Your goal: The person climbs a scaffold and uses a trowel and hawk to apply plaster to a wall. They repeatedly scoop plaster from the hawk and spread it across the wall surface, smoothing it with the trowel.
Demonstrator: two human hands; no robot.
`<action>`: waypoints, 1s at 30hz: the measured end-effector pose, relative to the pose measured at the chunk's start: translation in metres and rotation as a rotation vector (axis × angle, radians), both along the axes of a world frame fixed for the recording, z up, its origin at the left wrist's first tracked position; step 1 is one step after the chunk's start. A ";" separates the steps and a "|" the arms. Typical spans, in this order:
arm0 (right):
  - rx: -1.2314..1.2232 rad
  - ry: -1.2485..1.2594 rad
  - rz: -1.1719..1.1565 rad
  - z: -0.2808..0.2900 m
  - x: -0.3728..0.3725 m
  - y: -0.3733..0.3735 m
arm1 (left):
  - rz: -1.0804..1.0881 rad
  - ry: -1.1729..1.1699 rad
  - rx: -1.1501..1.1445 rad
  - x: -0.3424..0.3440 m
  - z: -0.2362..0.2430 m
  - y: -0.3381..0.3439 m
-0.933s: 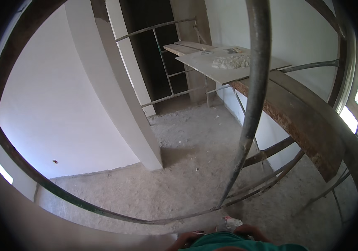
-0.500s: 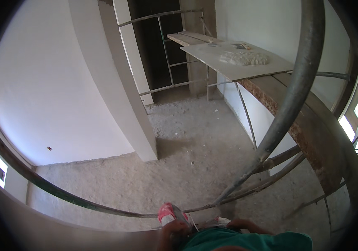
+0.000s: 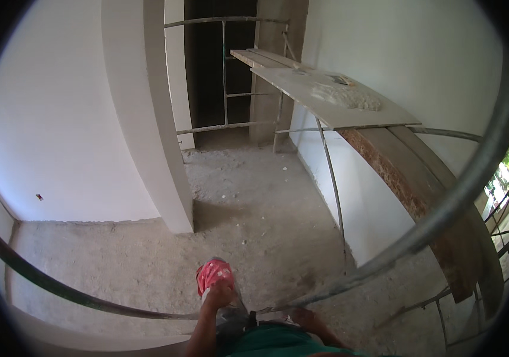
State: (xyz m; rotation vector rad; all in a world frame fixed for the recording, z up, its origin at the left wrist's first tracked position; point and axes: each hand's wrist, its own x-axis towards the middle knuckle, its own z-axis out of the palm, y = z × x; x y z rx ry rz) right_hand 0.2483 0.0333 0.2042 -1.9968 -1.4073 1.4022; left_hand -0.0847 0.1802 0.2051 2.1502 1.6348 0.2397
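My left hand (image 3: pixel 221 295) is low in the middle, its fingers closed at the lower edge of a red cloth (image 3: pixel 214 274) with pale spots. The cloth bulges just beyond the knuckles; what lies under it is hidden. Greyish, stained clothing shows beside that wrist. To the right, my right hand (image 3: pixel 304 318) is held close to my body, below a curved metal scaffold pipe (image 3: pixel 379 271). Its fingers are partly hidden and blurred, so I cannot tell whether they hold anything. Green fabric (image 3: pixel 278 341) covers my front between the forearms.
Scaffold planks (image 3: pixel 409 172) run along the right wall. On them lies a pale board (image 3: pixel 290 83) with a heap of wet white plaster (image 3: pixel 349 96) and a small flat tool. A dark pipe (image 3: pixel 76 291) curves across the lower left. A white pillar (image 3: pixel 147 119) stands on the rough, dusty floor (image 3: pixel 254 196).
The view has shifted, and the big pipe sits further right and lower. My left hand and the red cloth have moved left and forward, away from my body. More of both forearms shows.
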 end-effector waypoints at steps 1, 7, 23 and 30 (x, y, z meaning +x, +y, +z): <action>0.042 -0.076 0.054 -0.025 0.012 -0.004 | -0.017 0.117 0.007 0.009 -0.027 0.010; -0.387 -0.141 -0.265 -0.055 -0.054 -0.025 | -0.469 0.179 -0.604 -0.027 -0.169 0.127; 0.101 0.321 -1.068 0.163 -0.234 0.155 | -1.004 0.332 -1.184 -0.130 -0.253 0.343; 0.548 -0.062 -1.477 0.260 -0.271 0.188 | -1.043 0.374 -1.151 -0.116 -0.239 0.393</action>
